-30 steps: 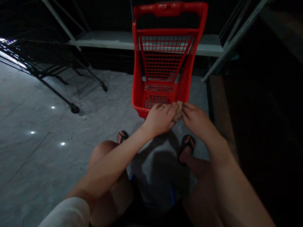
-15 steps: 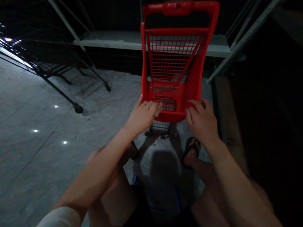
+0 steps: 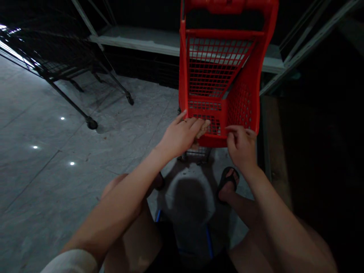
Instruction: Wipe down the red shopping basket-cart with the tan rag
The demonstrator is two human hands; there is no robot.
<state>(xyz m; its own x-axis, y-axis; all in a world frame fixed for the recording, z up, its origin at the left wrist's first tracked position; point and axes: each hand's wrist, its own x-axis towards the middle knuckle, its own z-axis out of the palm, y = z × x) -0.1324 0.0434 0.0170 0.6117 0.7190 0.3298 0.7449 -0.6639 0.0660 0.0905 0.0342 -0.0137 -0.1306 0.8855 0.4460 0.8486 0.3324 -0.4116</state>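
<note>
A red plastic shopping cart [image 3: 224, 35] with grid walls faces me, its low front edge nearest my knees. My left hand [image 3: 180, 136] lies over the left part of that edge, closed on a crumpled tan cloth [image 3: 203, 129] that pokes out past the fingers. Whether the cloth presses on the plastic is hidden under the hand. At the right front corner, my right hand [image 3: 241, 148] has its fingers curled over the cart's rim. The basket's grid floor and back panel show between the hands.
A dark wire cart [image 3: 68, 72] on casters stands at the left. Behind the red cart runs a pale metal shelf [image 3: 142, 43]. Blue legs of a seat [image 3: 209, 240] show beneath me, and my sandalled foot [image 3: 229, 182] rests on the grey tiled floor [image 3: 127, 125].
The red cart sits further right in view and is turned slightly, showing more of its right inner wall. My left hand with the cloth has shifted right; my right hand stays at the corner.
</note>
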